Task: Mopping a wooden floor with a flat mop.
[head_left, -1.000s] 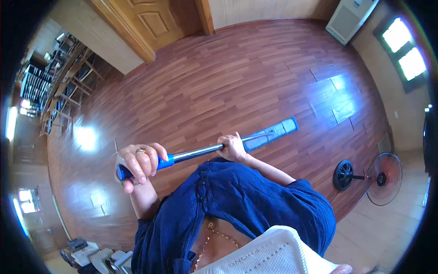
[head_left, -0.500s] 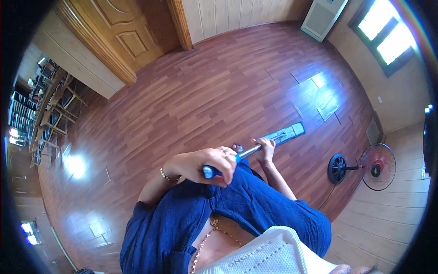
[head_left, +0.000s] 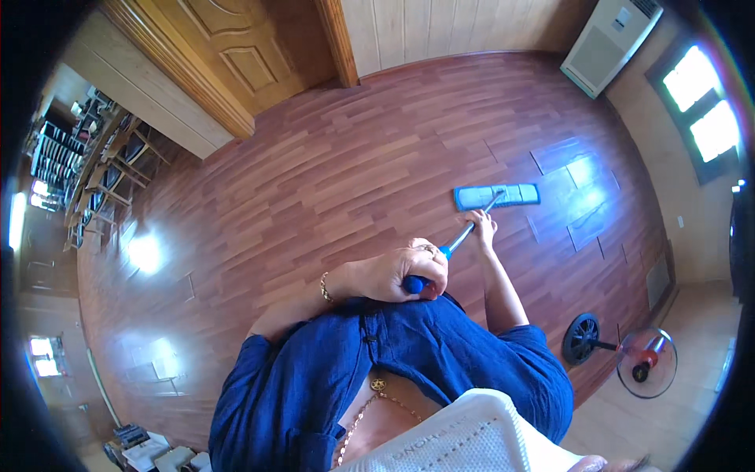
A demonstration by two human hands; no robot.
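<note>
I hold a flat mop with both hands. My left hand (head_left: 401, 271) is closed around the blue grip at the top end of the mop handle (head_left: 458, 240), close to my chest. Farther down the metal handle, my right hand (head_left: 481, 224) grips it with the arm stretched forward. The light blue flat mop head (head_left: 497, 196) lies flat on the reddish-brown wooden floor (head_left: 330, 173) ahead of me. I wear a dark blue shirt, a bracelet on the left wrist and a ring.
A standing fan (head_left: 629, 358) is on the floor at the lower right. A white floor air conditioner (head_left: 609, 35) stands in the far right corner. A wooden door (head_left: 236, 55) is at the top left, shelving racks (head_left: 86, 165) at the far left, windows (head_left: 700, 102) on the right.
The mop head has moved farther ahead and turned crosswise. My left hand has drawn the handle's top end from my left side in toward my chest. The view has tilted.
</note>
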